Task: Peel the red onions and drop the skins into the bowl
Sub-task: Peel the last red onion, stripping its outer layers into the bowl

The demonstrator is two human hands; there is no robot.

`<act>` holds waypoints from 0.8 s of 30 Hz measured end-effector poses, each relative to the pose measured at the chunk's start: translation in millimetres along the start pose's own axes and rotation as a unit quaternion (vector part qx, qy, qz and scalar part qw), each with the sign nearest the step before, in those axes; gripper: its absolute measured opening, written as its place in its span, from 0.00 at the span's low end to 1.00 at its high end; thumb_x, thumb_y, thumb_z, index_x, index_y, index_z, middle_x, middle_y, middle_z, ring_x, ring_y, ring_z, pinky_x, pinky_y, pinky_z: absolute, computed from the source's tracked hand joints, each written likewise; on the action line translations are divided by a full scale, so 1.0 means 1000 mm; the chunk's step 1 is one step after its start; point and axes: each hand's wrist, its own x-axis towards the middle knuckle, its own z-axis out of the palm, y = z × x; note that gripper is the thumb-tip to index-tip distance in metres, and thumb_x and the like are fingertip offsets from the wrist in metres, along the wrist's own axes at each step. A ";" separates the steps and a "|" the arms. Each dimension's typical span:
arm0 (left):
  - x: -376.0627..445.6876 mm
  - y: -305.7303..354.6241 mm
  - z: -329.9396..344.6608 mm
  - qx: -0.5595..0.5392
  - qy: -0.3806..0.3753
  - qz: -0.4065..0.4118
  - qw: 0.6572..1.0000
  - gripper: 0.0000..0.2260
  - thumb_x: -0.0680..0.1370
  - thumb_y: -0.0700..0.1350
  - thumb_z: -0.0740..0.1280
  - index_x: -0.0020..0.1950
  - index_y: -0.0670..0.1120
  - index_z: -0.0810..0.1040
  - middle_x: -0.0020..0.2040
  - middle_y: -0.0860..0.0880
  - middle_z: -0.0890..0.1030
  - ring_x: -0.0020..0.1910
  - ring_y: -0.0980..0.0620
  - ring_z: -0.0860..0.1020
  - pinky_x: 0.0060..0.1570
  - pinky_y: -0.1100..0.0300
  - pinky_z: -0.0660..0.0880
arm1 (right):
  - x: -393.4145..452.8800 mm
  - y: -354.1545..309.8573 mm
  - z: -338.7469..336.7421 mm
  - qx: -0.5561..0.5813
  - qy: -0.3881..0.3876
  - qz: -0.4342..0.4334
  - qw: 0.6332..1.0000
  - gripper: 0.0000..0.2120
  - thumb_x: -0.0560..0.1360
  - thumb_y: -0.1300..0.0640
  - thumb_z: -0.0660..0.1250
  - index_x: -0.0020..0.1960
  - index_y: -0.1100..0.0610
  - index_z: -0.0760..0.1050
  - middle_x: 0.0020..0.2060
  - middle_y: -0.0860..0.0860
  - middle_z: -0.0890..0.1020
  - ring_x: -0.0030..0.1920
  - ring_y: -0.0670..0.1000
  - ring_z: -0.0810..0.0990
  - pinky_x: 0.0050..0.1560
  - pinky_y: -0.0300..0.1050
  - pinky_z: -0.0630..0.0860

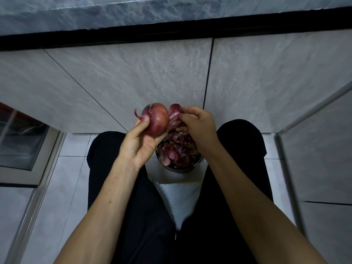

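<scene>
The left hand (pixel 140 141) holds a red onion (pixel 157 119) up in the air, fingers curled around it. The right hand (pixel 198 123) pinches a loose piece of skin (pixel 174 113) just to the right of the onion. The bowl (pixel 178 169) sits right below, between the knees, full of skins. This looks like the peeling step. Next, the skin should come off and drop into the bowl.
</scene>
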 end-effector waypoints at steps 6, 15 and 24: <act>0.000 -0.002 -0.001 0.043 -0.015 -0.041 0.998 0.47 0.61 0.43 0.85 0.76 0.43 0.68 0.70 0.36 0.76 0.67 0.36 0.76 0.63 0.43 0.77 | 0.004 0.000 -0.008 -0.010 0.030 -0.010 0.999 0.04 0.74 0.69 0.68 0.48 0.67 0.80 0.33 0.54 0.82 0.26 0.45 0.79 0.29 0.36 0.77; -0.001 -0.003 0.000 0.059 -0.019 -0.063 0.996 0.49 0.59 0.43 0.85 0.76 0.42 0.67 0.64 0.39 0.80 0.57 0.41 0.83 0.56 0.47 0.80 | 0.012 0.006 -0.017 -0.044 0.051 0.000 0.998 0.03 0.73 0.69 0.70 0.44 0.63 0.80 0.32 0.51 0.81 0.27 0.43 0.79 0.32 0.35 0.78; -0.004 0.008 -0.012 0.049 0.012 -0.052 0.997 0.52 0.59 0.45 0.86 0.78 0.38 0.64 0.72 0.35 0.73 0.68 0.38 0.75 0.49 0.51 0.83 | 0.046 0.026 -0.038 -0.191 0.080 0.022 0.978 0.06 0.71 0.66 0.71 0.37 0.59 0.82 0.34 0.55 0.83 0.34 0.54 0.83 0.42 0.49 0.83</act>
